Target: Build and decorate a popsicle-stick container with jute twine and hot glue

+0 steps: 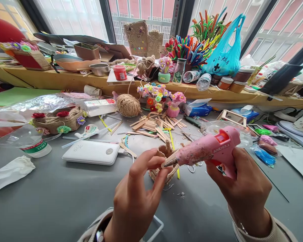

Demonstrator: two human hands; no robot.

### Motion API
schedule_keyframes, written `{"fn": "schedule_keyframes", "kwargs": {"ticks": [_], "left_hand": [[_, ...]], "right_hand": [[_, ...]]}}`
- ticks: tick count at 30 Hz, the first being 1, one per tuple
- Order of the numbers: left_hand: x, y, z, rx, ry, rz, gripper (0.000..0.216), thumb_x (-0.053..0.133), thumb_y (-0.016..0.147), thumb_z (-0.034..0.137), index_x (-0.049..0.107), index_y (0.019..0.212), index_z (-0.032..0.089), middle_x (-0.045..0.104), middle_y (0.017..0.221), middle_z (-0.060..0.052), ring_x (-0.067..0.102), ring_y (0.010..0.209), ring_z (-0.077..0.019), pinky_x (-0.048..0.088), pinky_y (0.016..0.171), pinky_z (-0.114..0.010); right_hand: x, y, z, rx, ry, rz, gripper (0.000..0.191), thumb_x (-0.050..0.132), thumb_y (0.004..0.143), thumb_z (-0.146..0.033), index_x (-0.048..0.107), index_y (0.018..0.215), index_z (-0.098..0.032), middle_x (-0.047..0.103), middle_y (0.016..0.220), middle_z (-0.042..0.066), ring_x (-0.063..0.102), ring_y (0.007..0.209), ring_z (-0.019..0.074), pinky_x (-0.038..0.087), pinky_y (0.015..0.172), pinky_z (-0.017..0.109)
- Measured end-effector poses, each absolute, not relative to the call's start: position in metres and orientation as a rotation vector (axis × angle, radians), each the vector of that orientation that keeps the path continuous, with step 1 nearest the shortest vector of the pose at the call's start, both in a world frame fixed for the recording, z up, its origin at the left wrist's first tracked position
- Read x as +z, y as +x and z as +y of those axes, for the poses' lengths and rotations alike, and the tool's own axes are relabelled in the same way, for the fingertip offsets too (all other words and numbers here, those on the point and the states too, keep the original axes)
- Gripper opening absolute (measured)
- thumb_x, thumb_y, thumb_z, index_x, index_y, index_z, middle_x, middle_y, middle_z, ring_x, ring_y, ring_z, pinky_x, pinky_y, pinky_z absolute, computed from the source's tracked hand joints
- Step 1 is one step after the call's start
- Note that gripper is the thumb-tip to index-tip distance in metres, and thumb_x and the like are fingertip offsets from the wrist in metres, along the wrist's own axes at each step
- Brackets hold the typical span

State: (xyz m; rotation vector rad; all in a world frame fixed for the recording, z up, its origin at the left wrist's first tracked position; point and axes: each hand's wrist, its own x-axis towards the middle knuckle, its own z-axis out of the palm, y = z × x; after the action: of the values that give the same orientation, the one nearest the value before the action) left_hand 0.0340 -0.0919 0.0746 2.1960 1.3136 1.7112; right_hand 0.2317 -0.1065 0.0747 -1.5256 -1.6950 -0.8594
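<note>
My right hand (244, 181) is wrapped round the handle of a pink glue gun (207, 151), which points left. Between thumb and fingers, my left hand (141, 188) pinches a wooden craft stick (172, 156). The gun's metal nozzle is at the stick's near end; whether they touch I cannot tell. Behind and below the stick stands a small twine-wrapped basket (155, 175), partly hidden by my left fingers and the gun. Loose craft sticks (151, 122) lie in a pile farther back on the grey table.
A white power bank (91, 153) with a cable lies to the left. Behind are a ball of twine (128, 105), crocheted flowers (155, 92) and a blue tissue pack (198, 107). A twine basket with flowers (58, 121) stands at left. A crowded ledge (101, 80) runs below the windows.
</note>
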Motion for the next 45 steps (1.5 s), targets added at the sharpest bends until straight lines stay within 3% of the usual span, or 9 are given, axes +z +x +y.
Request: {"fn": "schedule_keyframes", "kwargs": {"ticks": [21, 45], "left_hand": [[0.0724, 0.0331, -0.0941, 1.76, 2.227, 1.293, 0.057, 0.069, 0.066, 0.006, 0.044, 0.117, 0.015, 0.069, 0.082, 0.001, 0.068, 0.073, -0.0089, 0.051, 0.078, -0.015], [0.0738, 0.033, -0.0939, 1.793, 2.25, 1.295, 0.055, 0.07, 0.066, 0.007, 0.045, 0.115, 0.014, 0.07, 0.08, 0.001, 0.068, 0.071, -0.0092, 0.052, 0.079, -0.017]], "right_hand": [[0.0737, 0.2366, -0.1033, -0.996, -1.438, -1.723, 0.025, 0.061, 0.078, -0.033, 0.05, 0.086, -0.011, 0.061, 0.071, 0.005, 0.059, 0.062, 0.0146, 0.033, 0.046, 0.024], [0.0712, 0.2391, -0.1044, -0.95, -1.439, -1.706, 0.023, 0.061, 0.077, -0.032, 0.048, 0.08, -0.014, 0.055, 0.068, 0.003, 0.056, 0.061, 0.0143, 0.031, 0.045, 0.023]]}}
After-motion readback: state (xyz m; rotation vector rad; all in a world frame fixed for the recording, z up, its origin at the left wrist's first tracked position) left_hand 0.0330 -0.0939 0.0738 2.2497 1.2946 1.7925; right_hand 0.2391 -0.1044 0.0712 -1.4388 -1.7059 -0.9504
